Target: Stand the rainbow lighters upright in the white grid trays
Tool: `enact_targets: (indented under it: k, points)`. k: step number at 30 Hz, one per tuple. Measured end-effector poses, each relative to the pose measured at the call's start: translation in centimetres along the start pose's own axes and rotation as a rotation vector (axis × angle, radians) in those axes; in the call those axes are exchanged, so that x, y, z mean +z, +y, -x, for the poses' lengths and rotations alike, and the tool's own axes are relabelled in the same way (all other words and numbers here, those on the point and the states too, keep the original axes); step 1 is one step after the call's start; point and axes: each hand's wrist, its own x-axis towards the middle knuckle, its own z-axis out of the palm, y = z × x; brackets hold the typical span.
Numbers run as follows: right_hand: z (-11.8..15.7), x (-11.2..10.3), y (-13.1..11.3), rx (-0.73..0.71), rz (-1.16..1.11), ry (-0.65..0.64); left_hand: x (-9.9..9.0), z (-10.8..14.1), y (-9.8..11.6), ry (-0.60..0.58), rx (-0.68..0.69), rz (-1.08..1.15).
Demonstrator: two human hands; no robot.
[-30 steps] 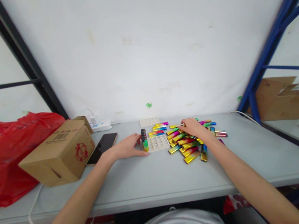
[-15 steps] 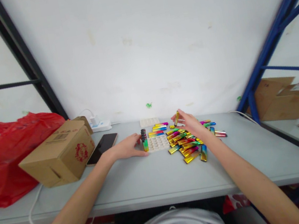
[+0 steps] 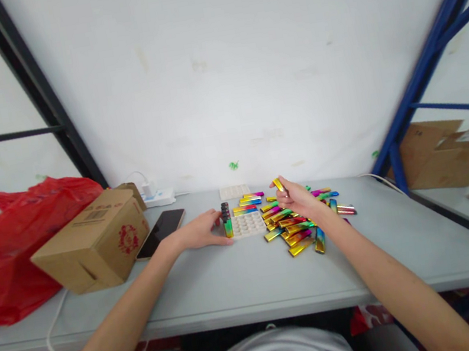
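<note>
Pinched between the thumb and fingers of the right hand (image 3: 299, 197), a gold lighter (image 3: 279, 184) sits tilted, above the far side of a loose pile; that grip is drawn in tight around it. Below lie the piled lighters (image 3: 295, 228), metallic gold running into red, green, blue and purple, heaped at many angles on the grey counter (image 3: 235, 286).

Just left of the pile is a pale tray (image 3: 248, 233) with rows of round hollows. A row of upright lighters (image 3: 228, 224) with black tops stands along its left end. The left hand (image 3: 199, 230) brackets that end, its grip spread wide, thumb on the near side and fingers on the far side; whether it presses on the tray, I cannot tell.

On the far side of the tray lie a few loose lighters (image 3: 250, 200), and behind them, near the wall (image 3: 221, 94), a second pale tray (image 3: 234, 191). Left of the left hand are a dark phone (image 3: 161, 233), a brown carton (image 3: 92, 241) with red printing and a red plastic bag (image 3: 0, 256).
</note>
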Motion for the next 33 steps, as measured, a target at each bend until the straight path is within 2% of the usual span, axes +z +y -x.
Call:
enact_targets:
  k: [8,15,19,22,29,33]
  points:
    - [0.1,1.0,0.8,-0.083,0.164,-0.013,0.2,-0.2,-0.4,0.010,0.029,-0.003]
    - [0.9,1.9,0.6,-0.110,0.381,0.108,0.0,0.0,-0.1,-0.009,0.029,-0.010]
    - [1.0,2.5,0.4,-0.209,0.440,0.151,0.1,-0.1,-0.3,0.005,0.032,-0.010]
    - [0.7,2.5,0.6,-0.248,0.429,0.134,0.2,-0.1,-0.3,0.002,0.031,-0.014]
    - [0.5,2.7,1.5,-0.201,0.469,0.112,0.1,0.0,-0.2,0.000,0.031,-0.015]
    - [0.8,3.0,1.8,-0.180,0.489,0.035,0.0,0.0,-0.2,0.006,0.031,-0.011]
